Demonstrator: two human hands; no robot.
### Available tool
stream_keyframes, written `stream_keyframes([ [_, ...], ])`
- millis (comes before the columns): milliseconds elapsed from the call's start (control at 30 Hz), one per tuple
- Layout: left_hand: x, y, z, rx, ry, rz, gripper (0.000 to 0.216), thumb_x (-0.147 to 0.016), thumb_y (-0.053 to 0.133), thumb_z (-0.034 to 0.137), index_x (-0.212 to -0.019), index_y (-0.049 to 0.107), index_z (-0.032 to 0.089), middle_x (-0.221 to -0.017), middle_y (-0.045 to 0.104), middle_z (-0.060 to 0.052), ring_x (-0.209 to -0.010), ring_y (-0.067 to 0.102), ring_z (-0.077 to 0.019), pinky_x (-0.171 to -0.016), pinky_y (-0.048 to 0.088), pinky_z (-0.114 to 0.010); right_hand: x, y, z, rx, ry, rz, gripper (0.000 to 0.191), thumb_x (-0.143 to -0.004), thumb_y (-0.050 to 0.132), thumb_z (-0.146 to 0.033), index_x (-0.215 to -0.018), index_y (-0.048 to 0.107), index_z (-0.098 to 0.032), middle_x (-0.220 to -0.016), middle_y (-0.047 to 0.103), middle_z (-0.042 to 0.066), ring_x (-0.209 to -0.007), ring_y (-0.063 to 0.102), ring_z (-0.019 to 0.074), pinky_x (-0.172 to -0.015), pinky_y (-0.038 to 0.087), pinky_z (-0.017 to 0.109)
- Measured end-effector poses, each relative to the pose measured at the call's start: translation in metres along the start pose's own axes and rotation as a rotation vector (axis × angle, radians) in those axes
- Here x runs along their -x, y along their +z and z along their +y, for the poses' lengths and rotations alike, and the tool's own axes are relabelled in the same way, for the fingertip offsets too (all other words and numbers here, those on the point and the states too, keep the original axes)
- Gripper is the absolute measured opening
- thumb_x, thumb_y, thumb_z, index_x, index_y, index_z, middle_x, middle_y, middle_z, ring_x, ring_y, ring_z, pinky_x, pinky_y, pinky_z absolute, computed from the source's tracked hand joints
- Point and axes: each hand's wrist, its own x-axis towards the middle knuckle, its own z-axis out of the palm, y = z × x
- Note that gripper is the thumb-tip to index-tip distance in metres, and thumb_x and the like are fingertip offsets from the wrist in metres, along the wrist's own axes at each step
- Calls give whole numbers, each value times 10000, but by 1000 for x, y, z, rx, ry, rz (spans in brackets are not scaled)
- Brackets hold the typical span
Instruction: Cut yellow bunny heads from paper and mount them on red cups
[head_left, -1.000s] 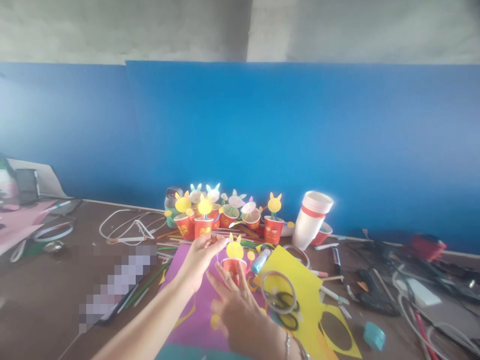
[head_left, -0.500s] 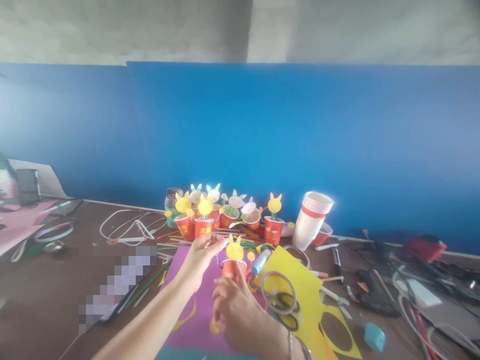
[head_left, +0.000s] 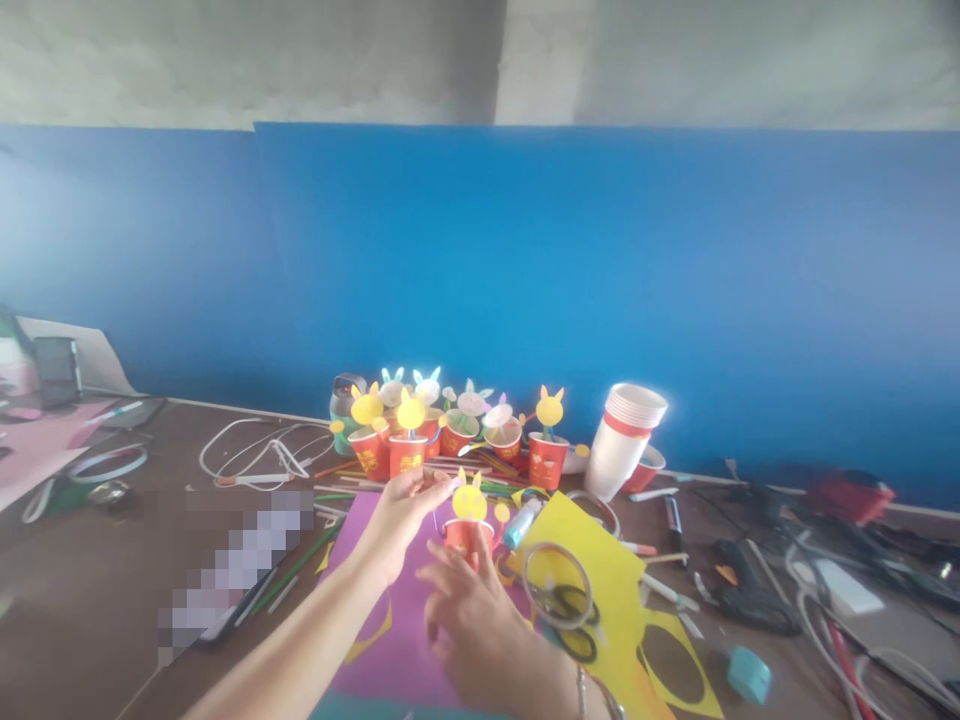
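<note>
A small red paper cup (head_left: 466, 535) with a yellow bunny cut-out (head_left: 469, 498) on a stick stands on a purple sheet (head_left: 409, 620). My left hand (head_left: 405, 515) reaches in from the left, its fingertips pinched at the bunny's left edge. My right hand (head_left: 472, 615) is below the cup with its fingers spread, the fingertips touching the cup's front. What the left fingers grip is too small to name.
Behind stands a row of red bunny cups (head_left: 450, 435) and a stack of white cups (head_left: 626, 440). Yellow paper (head_left: 600, 590) with scissors (head_left: 562, 605), a tape ring (head_left: 556, 583), pens, straws, cables (head_left: 255, 455) and a glue gun (head_left: 750, 590) litter the brown table (head_left: 97, 580).
My right hand curled its fingers half a second ago and has spread them again on the cup. The left hand and the cup have stayed in place.
</note>
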Motion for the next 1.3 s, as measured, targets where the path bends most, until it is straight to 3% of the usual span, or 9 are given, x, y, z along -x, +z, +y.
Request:
stream_keyframes([
  [100, 1, 0, 2, 12, 2, -9, 187, -694, 705, 364, -675, 644, 188, -737, 649, -7, -805, 574, -188, -755, 391, -285, -5, -16, 10, -204, 196, 245, 125, -721, 577, -140, -677, 662, -221, -931, 696, 16, -1034, 581, 227, -1086, 204, 522],
  [167, 2, 1, 3, 74, -39, -30, 160, -673, 719, 342, -674, 663, 192, -732, 658, 3, -777, 565, -171, -738, 378, -273, -7, -31, 19, -383, 383, 421, 119, -743, 570, -205, -659, 654, -191, -754, 687, 27, -774, 617, 198, -896, 429, 428],
  [200, 3, 2, 2, 123, -73, -47, 152, -656, 730, 332, -677, 675, 192, -730, 663, 6, -761, 562, -163, -728, 375, -269, -8, -38, 24, -482, 452, 489, 138, -750, 580, -264, -674, 654, -175, -721, 682, 39, -717, 609, 197, -783, 472, 376],
  [333, 9, 10, -3, 250, -190, -155, 156, -623, 755, 314, -674, 702, 177, -704, 678, -10, -736, 572, -161, -722, 379, -271, -8, -50, 37, -740, 553, 718, 250, -699, 657, -395, -698, 647, -145, -682, 664, 39, -660, 584, 183, -631, 457, 286],
  [567, 16, 21, -11, 314, -209, -209, 139, -657, 755, 282, -637, 688, 162, -646, 682, -11, -656, 585, -144, -682, 399, -257, -10, -35, 38, -894, 509, 716, 269, -699, 674, -396, -722, 676, -128, -680, 671, 43, -644, 577, 167, -597, 438, 263],
  [867, 14, 23, -15, 320, -143, -120, 159, -661, 767, 260, -639, 663, 141, -622, 646, 5, -634, 565, -114, -664, 407, -224, -10, -34, 39, -926, 483, 703, 240, -694, 690, -390, -724, 666, -153, -712, 675, 42, -682, 585, 177, -619, 440, 268],
  [1067, 15, 25, -18, 238, -90, -66, 182, -662, 759, 285, -648, 646, 142, -608, 620, 23, -612, 530, -97, -633, 389, -207, -9, -36, 36, -946, 484, 666, 284, -691, 701, -440, -709, 666, -159, -687, 657, 34, -630, 567, 162, -550, 409, 252],
  [1300, 15, 25, -19, 157, -31, -27, 191, -672, 738, 304, -719, 652, 140, -697, 675, -18, -691, 592, -142, -680, 433, -240, -9, -36, 36, -976, 442, 685, 264, -679, 721, -418, -685, 663, -160, -679, 648, 14, -668, 561, 154, -634, 417, 256],
])
